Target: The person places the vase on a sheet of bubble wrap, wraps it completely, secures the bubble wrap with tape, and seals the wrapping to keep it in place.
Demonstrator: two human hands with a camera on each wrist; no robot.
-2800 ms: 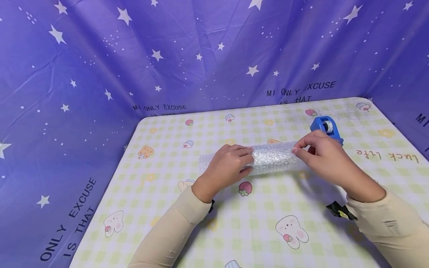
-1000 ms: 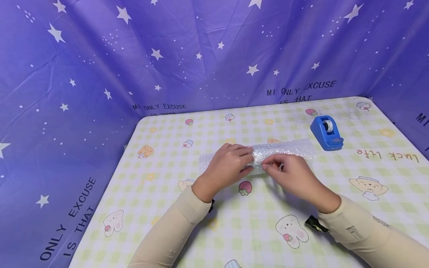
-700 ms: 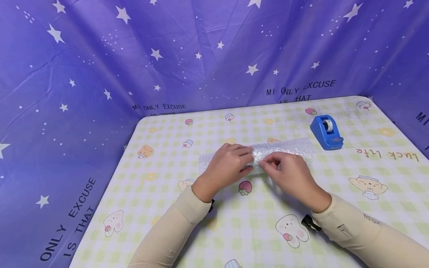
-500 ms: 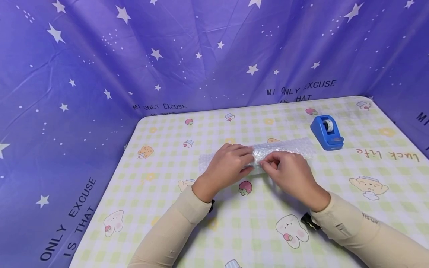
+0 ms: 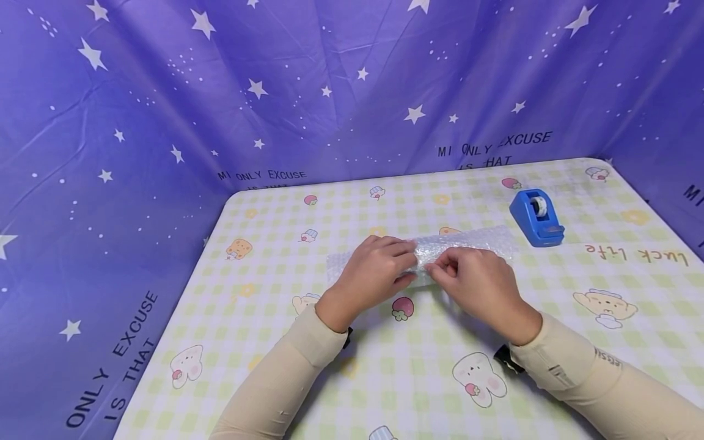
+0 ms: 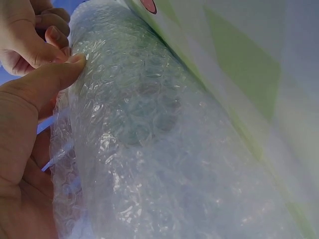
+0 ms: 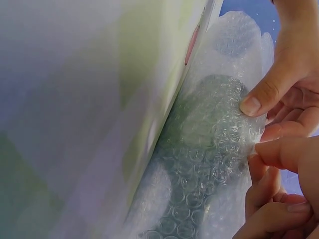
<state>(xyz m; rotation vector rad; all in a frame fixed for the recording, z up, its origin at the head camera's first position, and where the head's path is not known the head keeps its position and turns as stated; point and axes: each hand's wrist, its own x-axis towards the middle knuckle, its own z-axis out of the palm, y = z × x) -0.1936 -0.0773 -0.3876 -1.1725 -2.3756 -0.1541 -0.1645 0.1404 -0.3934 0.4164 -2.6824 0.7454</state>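
Note:
A long roll of clear bubble wrap (image 5: 495, 242) lies across the middle of the table, with a greenish rounded shape showing dimly through its layers (image 7: 199, 114). Over its middle, my left hand (image 5: 376, 266) grips it, thumb (image 6: 60, 74) on the near side and fingers across the far side. My right hand (image 5: 478, 280) is just right of the left one. Its thumb and forefinger (image 7: 279, 152) pinch at the edge of the wrap, close below the left thumb, while the other fingers are curled. Whether tape is between those fingertips I cannot tell.
A blue tape dispenser (image 5: 530, 226) with a white roll stands beyond the wrap's right end. The table (image 5: 264, 330) has a green checked cover with printed cartoons. A purple star-patterned curtain (image 5: 341, 110) hangs behind it and along both sides.
My right hand has moved left from the wrap's right end to beside the left hand, uncovering the tape dispenser. In the last half second it barely shifts; the left hand stays put.

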